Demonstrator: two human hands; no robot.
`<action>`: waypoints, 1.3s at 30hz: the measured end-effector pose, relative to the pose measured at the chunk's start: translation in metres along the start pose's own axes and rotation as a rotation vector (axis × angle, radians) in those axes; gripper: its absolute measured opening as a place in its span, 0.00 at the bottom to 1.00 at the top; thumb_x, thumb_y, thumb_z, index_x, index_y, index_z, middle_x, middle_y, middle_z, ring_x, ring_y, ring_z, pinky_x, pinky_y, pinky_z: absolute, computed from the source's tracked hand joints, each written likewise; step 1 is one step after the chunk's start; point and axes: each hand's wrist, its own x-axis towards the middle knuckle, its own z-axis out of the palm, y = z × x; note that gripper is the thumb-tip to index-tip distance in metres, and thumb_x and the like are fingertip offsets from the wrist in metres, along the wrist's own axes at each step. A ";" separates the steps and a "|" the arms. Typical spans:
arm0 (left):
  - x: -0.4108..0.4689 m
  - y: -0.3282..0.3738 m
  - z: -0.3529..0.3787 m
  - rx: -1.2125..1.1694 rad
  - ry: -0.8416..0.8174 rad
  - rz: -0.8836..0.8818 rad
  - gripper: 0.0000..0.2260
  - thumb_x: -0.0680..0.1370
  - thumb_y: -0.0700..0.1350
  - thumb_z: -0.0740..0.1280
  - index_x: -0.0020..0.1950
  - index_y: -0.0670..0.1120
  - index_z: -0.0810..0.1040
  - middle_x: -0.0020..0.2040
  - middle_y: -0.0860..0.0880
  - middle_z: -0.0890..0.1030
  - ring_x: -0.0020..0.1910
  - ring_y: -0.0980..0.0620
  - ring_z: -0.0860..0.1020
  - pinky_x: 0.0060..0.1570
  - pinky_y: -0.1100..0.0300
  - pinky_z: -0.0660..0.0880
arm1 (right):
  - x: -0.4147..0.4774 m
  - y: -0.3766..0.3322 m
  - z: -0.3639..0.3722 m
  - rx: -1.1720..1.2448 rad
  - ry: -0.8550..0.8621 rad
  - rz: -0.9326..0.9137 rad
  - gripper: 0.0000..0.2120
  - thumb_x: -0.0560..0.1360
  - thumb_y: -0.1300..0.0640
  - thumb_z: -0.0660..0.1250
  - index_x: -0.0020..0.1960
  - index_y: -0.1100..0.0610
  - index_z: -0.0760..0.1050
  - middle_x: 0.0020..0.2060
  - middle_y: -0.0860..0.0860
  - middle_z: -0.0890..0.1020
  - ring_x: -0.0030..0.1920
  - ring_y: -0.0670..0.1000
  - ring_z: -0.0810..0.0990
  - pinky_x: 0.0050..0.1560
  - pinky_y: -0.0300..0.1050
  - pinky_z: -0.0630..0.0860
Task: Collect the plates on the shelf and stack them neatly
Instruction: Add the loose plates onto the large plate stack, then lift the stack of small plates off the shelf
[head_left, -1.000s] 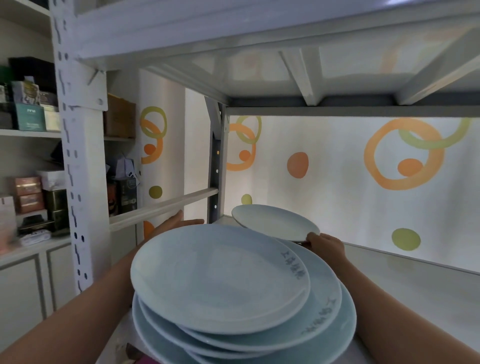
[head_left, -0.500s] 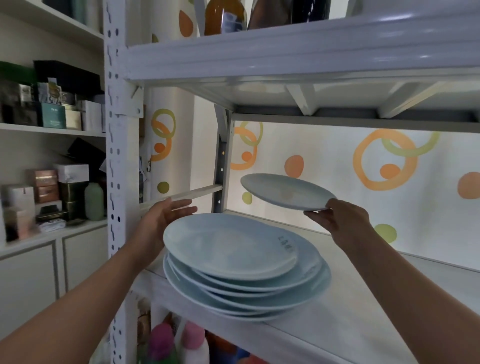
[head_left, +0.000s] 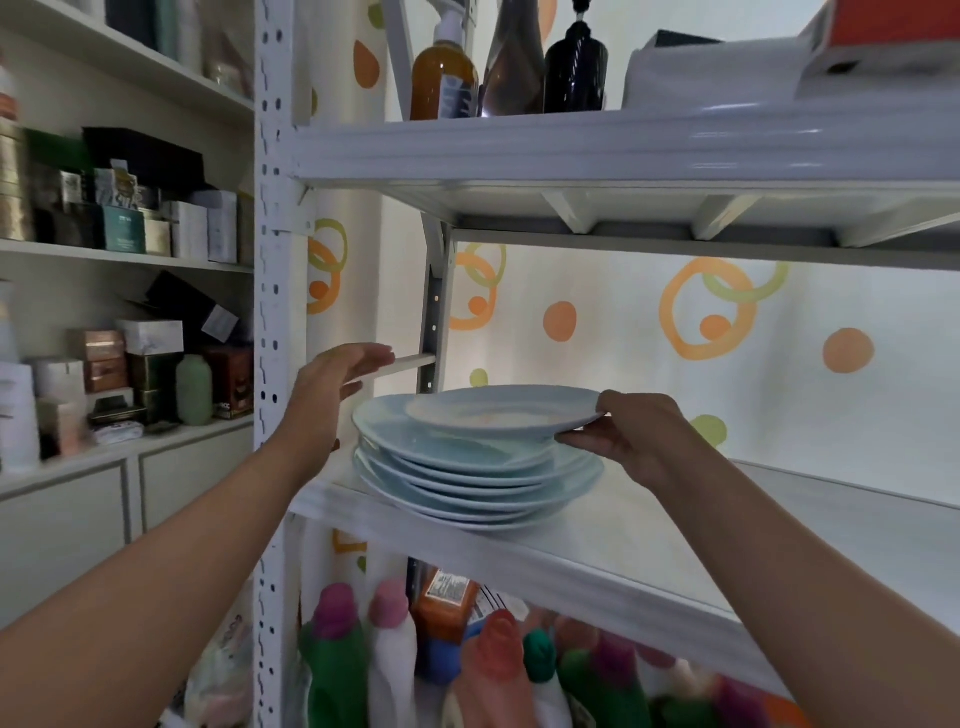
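Top plate (head_left: 506, 410): lower than half a second ago, now just over the stack (head_left: 467, 488) on the shelf (head_left: 675, 545), offset to the right.
Right hand (head_left: 631, 436): pinches the plate's rim; best to slide it left until centred before letting go.
Left hand (head_left: 332, 395): fingers straight, holding nothing, beside the stack; could steady it.
Hidden: whether plate and stack touch; the plate count is unclear.

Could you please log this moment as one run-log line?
right hand: pinches top plate rim, over plate stack | left hand: open, beside it | plate stack: on shelf
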 end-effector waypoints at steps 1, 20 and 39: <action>-0.004 0.004 0.003 0.029 -0.012 0.019 0.16 0.77 0.49 0.55 0.46 0.53 0.83 0.56 0.49 0.83 0.61 0.51 0.77 0.67 0.53 0.67 | -0.003 0.001 0.001 -0.012 0.002 0.003 0.15 0.71 0.73 0.57 0.57 0.75 0.71 0.47 0.67 0.76 0.39 0.65 0.82 0.33 0.50 0.83; -0.041 0.042 0.046 0.416 -0.237 0.190 0.11 0.81 0.44 0.58 0.52 0.53 0.79 0.51 0.61 0.79 0.54 0.68 0.73 0.49 0.78 0.64 | 0.004 0.010 -0.009 -0.611 0.123 -0.081 0.07 0.72 0.60 0.64 0.42 0.66 0.74 0.28 0.57 0.77 0.27 0.52 0.77 0.30 0.41 0.74; -0.072 0.072 0.138 0.408 -0.282 0.364 0.13 0.80 0.43 0.58 0.61 0.51 0.77 0.57 0.58 0.77 0.57 0.59 0.73 0.58 0.65 0.67 | -0.023 -0.010 -0.040 -0.568 0.158 -0.200 0.08 0.73 0.60 0.60 0.44 0.64 0.76 0.34 0.56 0.78 0.28 0.51 0.78 0.34 0.42 0.77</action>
